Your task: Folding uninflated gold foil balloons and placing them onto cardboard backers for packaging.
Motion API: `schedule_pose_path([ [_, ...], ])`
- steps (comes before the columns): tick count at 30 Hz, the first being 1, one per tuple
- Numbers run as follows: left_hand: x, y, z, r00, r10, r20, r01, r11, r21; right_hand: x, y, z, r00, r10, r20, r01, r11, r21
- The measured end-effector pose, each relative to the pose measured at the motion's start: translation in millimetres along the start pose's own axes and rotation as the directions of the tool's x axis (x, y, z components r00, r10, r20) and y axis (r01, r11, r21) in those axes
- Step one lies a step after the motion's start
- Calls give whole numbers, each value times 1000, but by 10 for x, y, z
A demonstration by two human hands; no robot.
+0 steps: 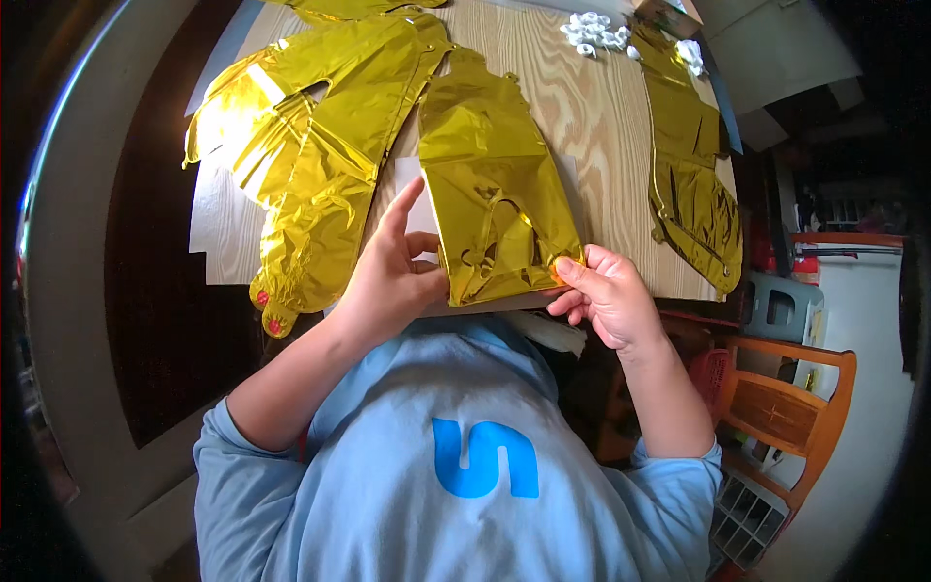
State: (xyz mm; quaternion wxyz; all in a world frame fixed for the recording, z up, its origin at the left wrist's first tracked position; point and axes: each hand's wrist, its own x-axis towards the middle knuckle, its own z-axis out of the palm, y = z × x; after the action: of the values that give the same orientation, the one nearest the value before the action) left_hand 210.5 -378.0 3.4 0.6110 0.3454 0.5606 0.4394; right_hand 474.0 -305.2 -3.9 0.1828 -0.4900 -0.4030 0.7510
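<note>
A flat, folded gold foil balloon (485, 145) lies in front of me, its near end at the table's front edge. My right hand (606, 291) pinches its near right corner between thumb and fingers. Along its left edge rests my left hand (393, 267), fingers apart and index finger stretched up the side; the thumb touches near the lower left corner. A pale sheet (407, 173) shows partly beneath the foil. To the left, a larger crumpled gold foil balloon (335, 145) is spread out, with two reddish spots on its near tips.
Another gold foil piece (684, 136) lies along the table's right side. Several small white crumpled bits (596, 34) are at the back, near a cardboard box (669, 15). Wood-grain tabletop (582, 126) shows between the foils. A wooden chair (776, 407) and a grey stool (781, 306) stand right.
</note>
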Motion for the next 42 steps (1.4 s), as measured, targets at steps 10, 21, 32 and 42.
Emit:
schedule_pose_path([
  [10,41,-133,-17,991,134,-27,-135,990,-46,-9,-27,-16,999,37,-14,-38,998,-54],
  [21,-188,-103,-33,996,90,-1,-86,949,-303,9,23,21,1000,11,-28,-11,1000,1],
  [32,-31,-63,24,930,366,-28,-295,793,533,-17,-32,65,928,-336,-162,127,693,-710],
  [42,-92,-78,21,918,395,20,-307,679,667,-25,77,192,771,-633,-73,174,319,-932],
])
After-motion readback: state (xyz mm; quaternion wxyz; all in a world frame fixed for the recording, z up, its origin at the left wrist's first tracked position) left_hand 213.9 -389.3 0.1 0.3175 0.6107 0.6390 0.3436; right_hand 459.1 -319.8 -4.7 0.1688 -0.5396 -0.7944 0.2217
